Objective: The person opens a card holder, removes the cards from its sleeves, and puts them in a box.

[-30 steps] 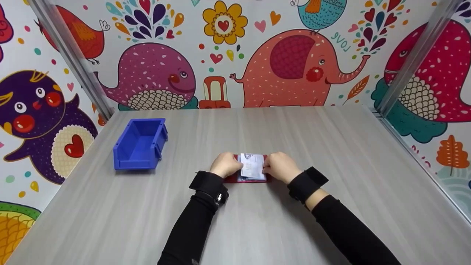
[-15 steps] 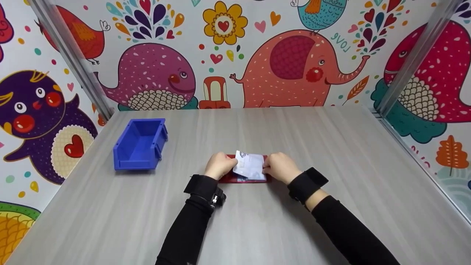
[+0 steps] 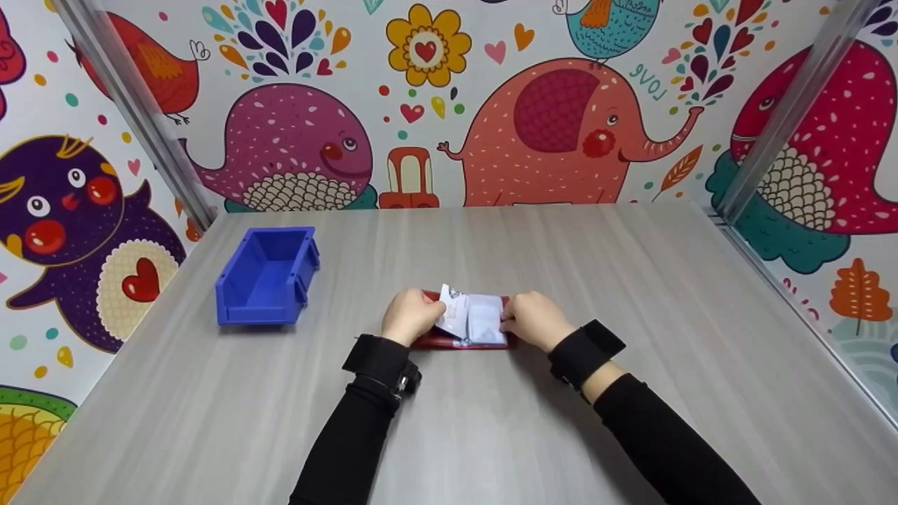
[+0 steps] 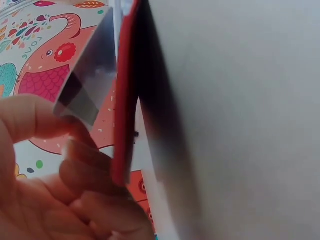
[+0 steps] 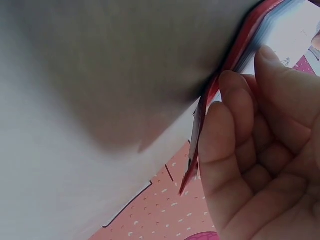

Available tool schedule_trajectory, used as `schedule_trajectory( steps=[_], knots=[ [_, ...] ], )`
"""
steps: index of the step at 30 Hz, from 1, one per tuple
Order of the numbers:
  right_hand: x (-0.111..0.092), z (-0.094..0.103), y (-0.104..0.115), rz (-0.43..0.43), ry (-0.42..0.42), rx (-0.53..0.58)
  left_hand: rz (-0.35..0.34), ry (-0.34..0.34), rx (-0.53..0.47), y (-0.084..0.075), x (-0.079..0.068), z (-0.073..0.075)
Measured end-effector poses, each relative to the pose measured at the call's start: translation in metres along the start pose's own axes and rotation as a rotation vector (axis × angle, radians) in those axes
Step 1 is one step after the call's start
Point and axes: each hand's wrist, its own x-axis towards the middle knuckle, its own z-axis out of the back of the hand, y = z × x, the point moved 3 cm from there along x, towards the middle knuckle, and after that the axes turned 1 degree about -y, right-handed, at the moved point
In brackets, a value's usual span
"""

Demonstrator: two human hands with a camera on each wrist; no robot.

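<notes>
A small red card holder (image 3: pixel 438 342) lies spread on the table, a thick stack of pale leaves (image 3: pixel 485 322) inside it. One leaf (image 3: pixel 454 314) stands raised at a slant over the left cover. My left hand (image 3: pixel 410 315) pinches this leaf by its outer edge. In the left wrist view the leaf (image 4: pixel 92 70) looks thin and shiny, and the curled lower fingers lie against the red cover (image 4: pixel 125 100), which carries a small dark stud. My right hand (image 3: pixel 537 317) holds the right side, thumb (image 5: pixel 270 57) on the leaves and fingers at the red cover.
A blue plastic bin (image 3: pixel 266 277) stands on the table (image 3: pixel 596 259) to the left, beyond the left hand. Printed walls (image 3: pixel 435 105) with metal corner posts (image 3: pixel 793 119) enclose the table at the back and sides.
My left hand has moved left, drawing the top leaf up and over to the left and uncovering the leaf beneath. The right hand has stayed in place.
</notes>
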Motion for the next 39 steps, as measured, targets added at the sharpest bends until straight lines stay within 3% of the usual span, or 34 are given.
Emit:
schedule_trajectory(
  steps=[7,12,21,28,32,39],
  knots=[
    [0.000,-0.001,-0.001,-0.012,-0.002,0.003,-0.014,0.002,-0.014,0.003,0.002,0.010],
    [0.000,-0.001,-0.001,-0.019,-0.001,0.006,-0.042,-0.008,0.011,0.006,0.002,0.026],
    [0.000,0.000,0.000,-0.029,0.003,0.021,-0.030,-0.074,0.057,0.023,0.008,0.073],
    [0.000,0.000,0.003,-0.032,0.016,0.018,0.005,-0.074,0.076,0.043,0.012,0.112],
    [0.001,0.001,0.004,-0.045,0.025,0.022,0.003,-0.117,0.105,0.051,0.012,0.134],
    [0.001,-0.001,0.003,-0.071,0.035,0.009,0.047,-0.166,0.127,0.066,0.013,0.162]
  ],
)
